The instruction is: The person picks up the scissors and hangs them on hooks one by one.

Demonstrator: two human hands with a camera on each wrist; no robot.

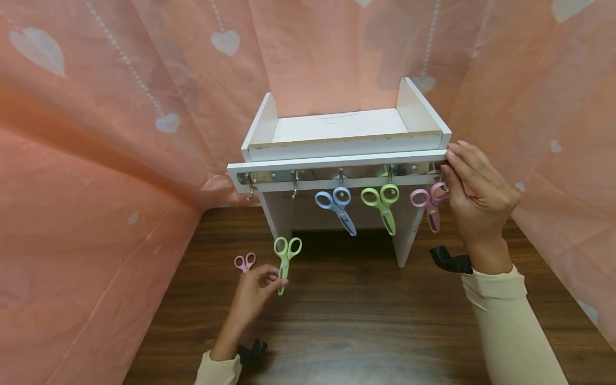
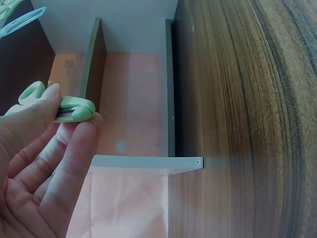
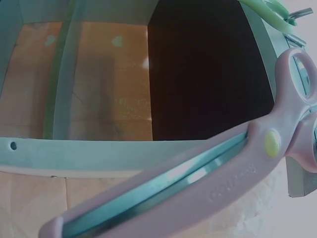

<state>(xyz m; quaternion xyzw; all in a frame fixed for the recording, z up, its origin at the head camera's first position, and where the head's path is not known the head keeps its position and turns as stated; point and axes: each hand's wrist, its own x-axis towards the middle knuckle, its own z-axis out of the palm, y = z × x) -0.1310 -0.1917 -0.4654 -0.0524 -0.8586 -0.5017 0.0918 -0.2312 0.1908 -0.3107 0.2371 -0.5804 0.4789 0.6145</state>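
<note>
My left hand (image 1: 255, 294) pinches a pair of light green scissors (image 1: 285, 256) by the blade end, with the handle loops pointing up. In the left wrist view, thumb and fingertips press on the green scissors (image 2: 74, 109). My right hand (image 1: 481, 190) holds the right end of the white hook rail (image 1: 337, 160), fingers over its top edge and thumb at the front. Beside that thumb hang pink scissors (image 1: 432, 206), large in the right wrist view, where the hand itself is hidden. Green scissors (image 1: 385, 206) and blue scissors (image 1: 341, 211) hang from hooks further left.
Two left hooks, an outer hook (image 1: 249, 187) and an inner hook (image 1: 294, 184), carry nothing. Small pink scissors (image 1: 245, 262) lie on the wooden floor (image 1: 337, 315) beside my left hand. The white shelf unit (image 1: 339, 125) stands before a pink curtain (image 1: 327, 59).
</note>
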